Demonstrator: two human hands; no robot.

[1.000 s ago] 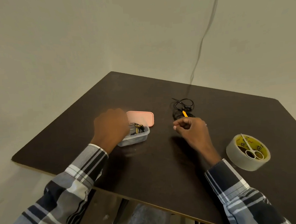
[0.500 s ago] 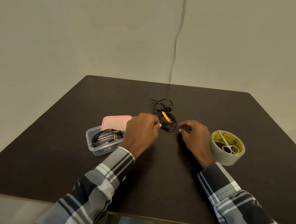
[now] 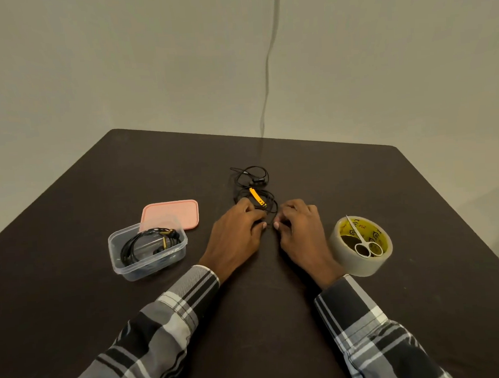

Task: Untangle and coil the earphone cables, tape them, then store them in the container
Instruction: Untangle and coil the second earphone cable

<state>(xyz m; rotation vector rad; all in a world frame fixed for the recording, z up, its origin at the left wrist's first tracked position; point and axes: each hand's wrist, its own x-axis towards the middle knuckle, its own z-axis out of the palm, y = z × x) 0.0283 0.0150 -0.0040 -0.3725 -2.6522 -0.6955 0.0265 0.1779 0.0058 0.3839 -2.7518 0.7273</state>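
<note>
While 1 coiled set already lies in the clear tub [image 3: 121, 255], its pink lid [image 3: 170, 214] rests flat just behind it, presumably left off so more can go in; the tub is thin, glossy plastic with rounded corners. Near mid-table the left hand [image 3: 233, 236] has its fingers curled down onto the near edge of the tangle [image 3: 254, 188], apparently pinching a strand; the tangle is thin, limp black cable in loose loops with a yellow tag (flat and stiff-looking). Facing it, the right hand [image 3: 300, 232] curls likewise, fingertips nipping the same stretch, likely to tease loops apart. Further right stands the tape [image 3: 345, 253], a wide translucent roll lying flat; small scissors [image 3: 364, 241] sit in its core, handy for cutting.
</note>
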